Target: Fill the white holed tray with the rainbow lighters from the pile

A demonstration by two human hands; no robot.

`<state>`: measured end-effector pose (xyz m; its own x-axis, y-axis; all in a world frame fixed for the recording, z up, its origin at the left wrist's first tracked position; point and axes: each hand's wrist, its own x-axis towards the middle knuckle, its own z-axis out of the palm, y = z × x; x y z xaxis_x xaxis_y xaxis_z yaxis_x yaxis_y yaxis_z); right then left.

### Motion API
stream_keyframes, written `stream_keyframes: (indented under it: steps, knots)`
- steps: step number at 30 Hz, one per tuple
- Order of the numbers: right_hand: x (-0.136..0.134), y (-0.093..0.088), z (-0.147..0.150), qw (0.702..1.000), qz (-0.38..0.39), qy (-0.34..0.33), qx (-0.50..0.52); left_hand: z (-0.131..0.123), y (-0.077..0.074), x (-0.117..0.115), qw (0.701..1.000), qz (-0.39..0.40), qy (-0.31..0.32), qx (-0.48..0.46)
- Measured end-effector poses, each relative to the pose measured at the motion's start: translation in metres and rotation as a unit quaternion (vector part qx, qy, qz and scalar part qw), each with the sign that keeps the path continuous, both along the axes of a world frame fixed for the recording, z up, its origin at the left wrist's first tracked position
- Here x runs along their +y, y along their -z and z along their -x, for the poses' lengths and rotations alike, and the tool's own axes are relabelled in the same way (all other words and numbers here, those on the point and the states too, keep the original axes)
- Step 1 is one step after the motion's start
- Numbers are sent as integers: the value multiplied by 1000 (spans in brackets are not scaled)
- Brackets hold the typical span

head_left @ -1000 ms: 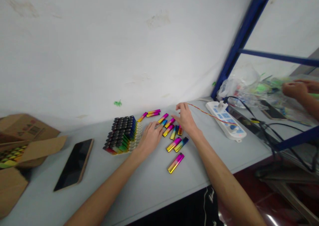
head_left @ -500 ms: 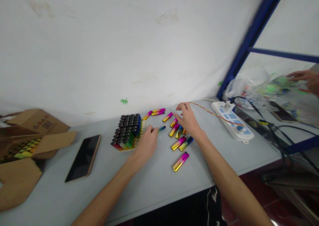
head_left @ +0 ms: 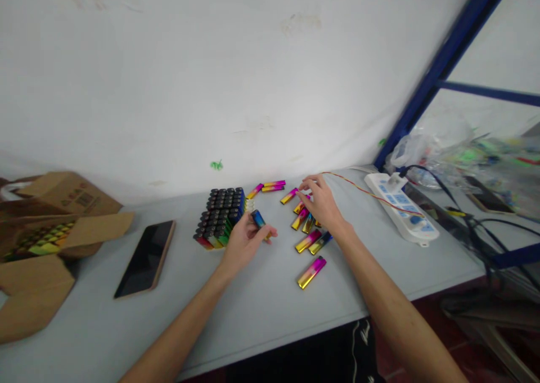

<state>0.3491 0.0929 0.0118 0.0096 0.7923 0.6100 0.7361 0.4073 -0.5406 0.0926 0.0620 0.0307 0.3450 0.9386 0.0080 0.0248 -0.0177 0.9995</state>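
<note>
The left hand [head_left: 242,241] held a blue stick [head_left: 257,218] between thumb and fingers, its dark end pointing up and away, in the air just right of the block [head_left: 221,214] of upright, black-topped sticks. A few pale, round slots [head_left: 250,205] showed at the block's right edge. The right hand [head_left: 320,202] hung over the loose pile [head_left: 300,219] with its fingers bent and a narrow gap at the thumb; whether it gripped or touched a stick there, I could not tell. Most of the pile was shiny pink and yellow, and one pink stick [head_left: 311,272] lay apart, nearest the front of the worktop [head_left: 253,310]. Three more lay by the wall [head_left: 177,79], behind the block. A phone [head_left: 144,259] lay flat between the block and an open carton [head_left: 95,228], and a white power strip [head_left: 400,208] sat well to the right
</note>
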Motion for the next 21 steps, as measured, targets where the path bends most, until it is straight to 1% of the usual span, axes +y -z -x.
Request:
stream_keyframes:
  steps: [4, 8, 10, 15, 18, 21]
  knots:
    - [-2, -6, 6, 1000, -11, -17, -2, 0, -2, -6, 997, 43, 46, -55]
    - [-7, -12, 15, 998, 21, -49, -13, 2, -1, -10, 989, 78, 83, -92]
    - [-9, -13, 21, 997, 41, -55, -16, 2, 1, -10, 986, 97, 83, -108]
    - [-9, -8, 30, 995, 66, -74, -1, 1, 1, -9, 980, 143, 49, -131]
    - [-8, -4, 33, 994, 71, -86, 1, 2, -2, -8, 969, 190, 59, -144]
    - [-8, -1, 34, 995, 62, -83, 15, 5, -5, -7, 962, 215, 72, -153]
